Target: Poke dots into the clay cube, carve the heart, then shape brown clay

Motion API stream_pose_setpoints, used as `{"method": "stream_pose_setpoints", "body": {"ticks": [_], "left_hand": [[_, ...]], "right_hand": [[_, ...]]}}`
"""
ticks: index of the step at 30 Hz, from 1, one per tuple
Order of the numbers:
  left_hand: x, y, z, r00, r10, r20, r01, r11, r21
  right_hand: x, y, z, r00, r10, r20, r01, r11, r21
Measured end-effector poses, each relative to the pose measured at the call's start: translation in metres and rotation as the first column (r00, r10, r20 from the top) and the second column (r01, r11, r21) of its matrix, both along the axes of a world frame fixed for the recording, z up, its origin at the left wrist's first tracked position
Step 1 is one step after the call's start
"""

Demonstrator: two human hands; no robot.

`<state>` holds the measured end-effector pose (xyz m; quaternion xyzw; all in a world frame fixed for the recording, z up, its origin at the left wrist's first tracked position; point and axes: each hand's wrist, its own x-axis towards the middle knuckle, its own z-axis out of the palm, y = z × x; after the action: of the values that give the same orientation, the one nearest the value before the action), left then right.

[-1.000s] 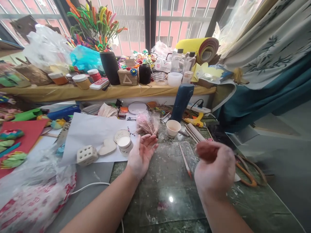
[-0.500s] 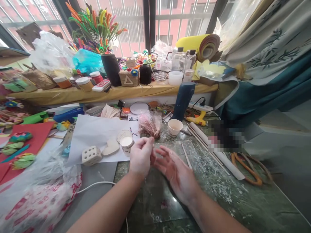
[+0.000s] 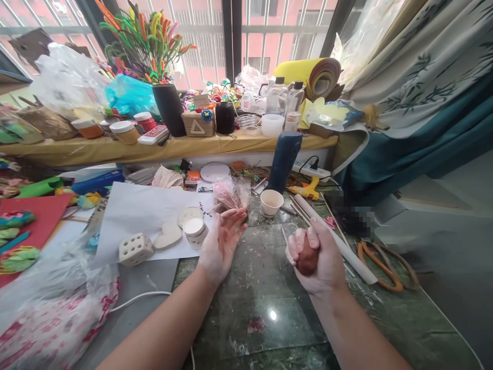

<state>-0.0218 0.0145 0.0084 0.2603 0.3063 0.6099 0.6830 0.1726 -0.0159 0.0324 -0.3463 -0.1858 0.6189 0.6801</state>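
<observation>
My right hand (image 3: pixel 318 255) is closed around a reddish-brown lump of clay (image 3: pixel 307 256) and is held above the green marble tabletop (image 3: pixel 265 303). My left hand (image 3: pixel 221 241) is open, palm turned towards the right hand, fingers stretched out and dusted white. It holds nothing. Just left of it stands a small open jar of white paste (image 3: pixel 194 229) on a white paper sheet (image 3: pixel 142 210). A white heart shape (image 3: pixel 167 235) and a white cube with holes (image 3: pixel 134 247) lie on that sheet too.
A small cup (image 3: pixel 271 202), a bag of pink material (image 3: pixel 231 194), a dark blue tool (image 3: pixel 284 160), a yellow glue gun (image 3: pixel 308 190), a white roller (image 3: pixel 335 239) and orange-handled scissors (image 3: pixel 385 262) lie around. A plastic bag (image 3: pixel 57 303) sits front left. A cluttered shelf (image 3: pixel 173 146) runs behind.
Half a second ago both hands were together at the middle. Now they have parted: the right hand moved right, closed on the clay, and the left hand opened.
</observation>
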Motion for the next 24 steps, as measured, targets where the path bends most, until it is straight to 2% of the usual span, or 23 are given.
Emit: {"method": "stream_pose_setpoints", "body": {"ticks": [2,3,4,5,6,7,8,9,10,11,12,13,15,17,19,20,21,22,24], "left_hand": [[-0.001,0.003,0.001,0.994,0.011,0.108,0.002,0.993,-0.119],[-0.001,0.004,0.001,0.991,0.027,0.133,-0.005,0.987,-0.164],[-0.001,0.005,0.001,0.989,0.043,0.141,-0.015,0.981,-0.195],[-0.001,0.005,0.001,0.989,0.055,0.137,-0.025,0.977,-0.212],[-0.001,0.004,0.001,0.99,0.058,0.132,-0.028,0.976,-0.215],[0.0,0.003,0.002,0.99,0.044,0.135,-0.016,0.979,-0.205],[0.001,0.001,0.002,0.989,0.01,0.15,0.018,0.983,-0.185],[0.001,-0.001,0.003,0.985,-0.03,0.17,0.059,0.985,-0.164],[0.001,-0.002,0.004,0.98,-0.066,0.187,0.096,0.984,-0.153],[0.001,-0.004,0.005,0.977,-0.084,0.194,0.115,0.981,-0.153],[0.0,-0.005,0.006,0.98,-0.075,0.185,0.106,0.981,-0.161],[-0.001,-0.005,0.007,0.986,-0.044,0.158,0.072,0.982,-0.172],[-0.002,-0.004,0.009,0.997,0.033,0.069,-0.02,0.985,-0.172],[-0.002,-0.004,0.01,0.996,0.078,-0.036,-0.082,0.988,-0.128],[0.0,-0.005,0.009,0.978,0.123,-0.166,-0.136,0.988,-0.07],[0.001,-0.006,0.008,0.956,0.155,-0.247,-0.166,0.986,-0.025],[0.002,-0.008,0.007,0.925,0.179,-0.334,-0.18,0.983,0.031],[0.003,-0.011,0.006,0.886,0.192,-0.423,-0.166,0.981,0.099],[0.003,-0.016,0.005,0.785,0.166,-0.596,-0.012,0.967,0.254]], "right_hand": [[-0.003,0.001,0.002,0.969,-0.13,0.21,0.125,0.991,0.04],[-0.005,0.001,0.004,0.919,-0.259,0.296,0.234,0.965,0.118],[-0.008,0.001,0.006,0.843,-0.411,0.345,0.349,0.909,0.229],[-0.012,0.0,0.007,0.75,-0.556,0.358,0.445,0.825,0.348],[-0.016,-0.002,0.008,0.66,-0.661,0.356,0.498,0.74,0.452],[-0.02,-0.006,0.007,0.598,-0.706,0.379,0.483,0.695,0.533],[-0.025,-0.01,0.006,0.568,-0.686,0.455,0.383,0.709,0.592],[-0.029,-0.015,0.003,0.549,-0.608,0.574,0.203,0.763,0.614],[-0.033,-0.02,-0.001,0.516,-0.488,0.704,-0.019,0.815,0.579],[-0.035,-0.025,-0.005,0.465,-0.368,0.805,-0.213,0.837,0.505],[-0.037,-0.029,-0.009,0.42,-0.282,0.863,-0.329,0.839,0.434],[-0.038,-0.031,-0.013,0.404,-0.241,0.882,-0.356,0.847,0.394],[-0.039,-0.032,-0.02,0.479,-0.221,0.849,-0.23,0.903,0.364],[-0.041,-0.029,-0.025,0.63,-0.119,0.767,-0.127,0.959,0.254],[-0.045,-0.025,-0.026,0.818,0.084,0.569,-0.147,0.987,0.064],[-0.047,-0.023,-0.025,0.895,0.183,0.406,-0.192,0.981,-0.02],[-0.05,-0.022,-0.024,0.94,0.265,0.215,-0.253,0.964,-0.08],[-0.052,-0.021,-0.022,0.945,0.327,0.027,-0.322,0.94,-0.11],[-0.054,-0.019,-0.018,0.874,0.413,-0.255,-0.451,0.886,-0.111]]}}
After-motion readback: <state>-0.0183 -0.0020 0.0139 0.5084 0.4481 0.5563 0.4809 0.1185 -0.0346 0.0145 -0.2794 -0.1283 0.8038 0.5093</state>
